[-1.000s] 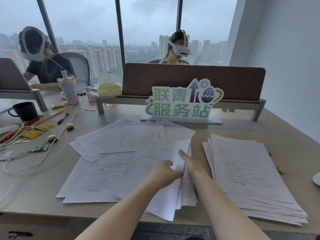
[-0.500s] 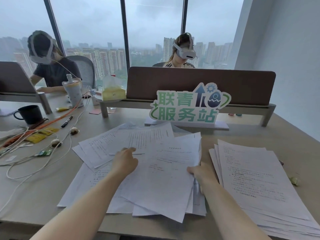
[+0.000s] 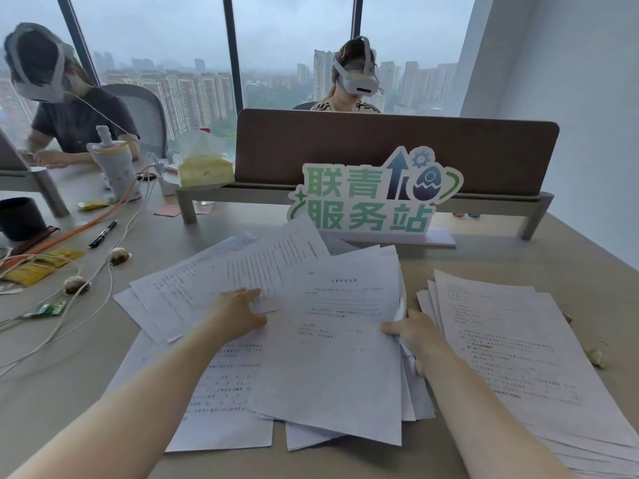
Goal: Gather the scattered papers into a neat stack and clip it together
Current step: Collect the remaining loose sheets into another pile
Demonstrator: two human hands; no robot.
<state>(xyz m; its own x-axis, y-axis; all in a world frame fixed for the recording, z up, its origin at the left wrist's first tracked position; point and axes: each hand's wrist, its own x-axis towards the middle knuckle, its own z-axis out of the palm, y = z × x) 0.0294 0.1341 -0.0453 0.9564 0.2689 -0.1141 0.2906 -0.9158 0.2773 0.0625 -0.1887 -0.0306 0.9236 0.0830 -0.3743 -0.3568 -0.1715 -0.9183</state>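
White papers [image 3: 332, 340] under both hands [image 3: 413, 331]

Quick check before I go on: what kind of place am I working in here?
Most likely a shared high-rise office: a long beige desk with a brown divider screen, tall windows over city towers, and a green-lettered service-station sign behind the scattered white papers.

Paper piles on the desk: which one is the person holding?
The loose middle pile, gripped by the right hand; the right-side stack lies untouched.
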